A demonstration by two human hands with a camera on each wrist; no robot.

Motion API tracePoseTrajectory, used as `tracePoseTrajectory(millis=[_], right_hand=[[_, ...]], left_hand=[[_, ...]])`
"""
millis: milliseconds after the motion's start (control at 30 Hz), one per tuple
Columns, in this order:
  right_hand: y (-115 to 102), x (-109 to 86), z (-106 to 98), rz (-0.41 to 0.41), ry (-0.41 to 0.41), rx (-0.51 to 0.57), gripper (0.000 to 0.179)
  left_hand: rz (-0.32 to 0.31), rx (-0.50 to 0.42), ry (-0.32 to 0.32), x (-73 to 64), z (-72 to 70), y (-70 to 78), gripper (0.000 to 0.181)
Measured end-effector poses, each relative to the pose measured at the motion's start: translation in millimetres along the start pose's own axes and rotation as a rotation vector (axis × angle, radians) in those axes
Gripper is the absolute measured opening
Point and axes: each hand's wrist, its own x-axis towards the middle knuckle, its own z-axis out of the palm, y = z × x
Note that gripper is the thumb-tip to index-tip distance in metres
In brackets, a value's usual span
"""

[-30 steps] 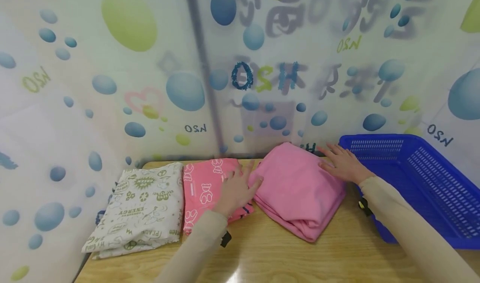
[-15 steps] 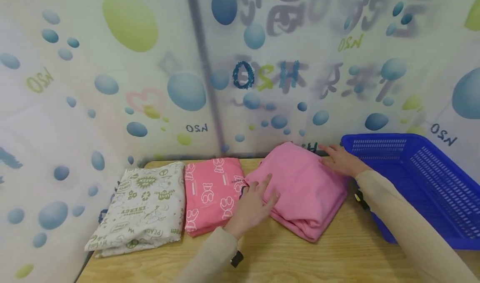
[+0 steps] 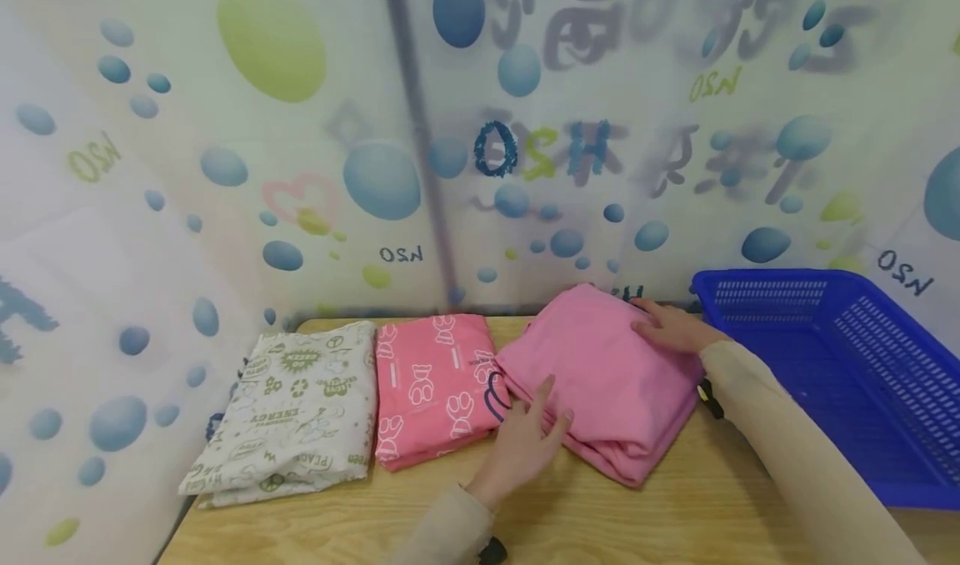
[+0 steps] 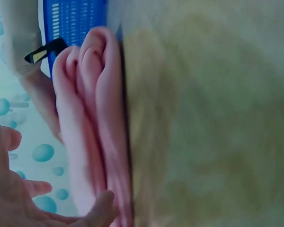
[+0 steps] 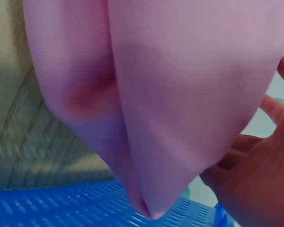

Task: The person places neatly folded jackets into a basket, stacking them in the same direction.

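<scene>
A thick folded pink cloth (image 3: 607,373) lies on the wooden table between both hands. My left hand (image 3: 525,444), fingers spread, is at its front left edge. In the left wrist view the left fingertips (image 4: 104,203) overlap the stacked layers. On the far right side, my right hand (image 3: 675,327) rests against the cloth with its fingers extended; in the right wrist view part of this hand (image 5: 260,165) sits behind the pink folds (image 5: 180,94). Left of the pink cloth is a folded coral cloth (image 3: 435,390) with white bear outlines.
A folded white cloth (image 3: 300,415) with green print lies at the left end of the wooden table (image 3: 600,523). At the right stands a blue perforated plastic basket (image 3: 847,365). Behind everything hangs a bubble-patterned curtain (image 3: 360,90).
My left hand has moved right and toward the front, off the coral cloth to the pink cloth's left edge. My right hand has stayed by the pink cloth's far right side.
</scene>
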Motion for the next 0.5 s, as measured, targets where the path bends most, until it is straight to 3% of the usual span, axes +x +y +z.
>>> tracePoseTrajectory(millis=[167, 333, 500], right_hand=[[-1, -1.4, 0, 0.061, -0.082, 0.069, 0.07], [0, -2.5, 0, 0.034, -0.108, 0.077, 0.068], [1, -4.3, -3, 0.0, -0.144, 0.073, 0.068]], left_hand=[[-0.078, -0.061, -0.08, -4.2, 12.6, 3.0, 0.064], [-0.128, -0.117, -0.019, -5.6, 19.9, 7.9, 0.066], [-0.134, -0.118, 0.042, -3.7, 23.9, 9.6, 0.064]])
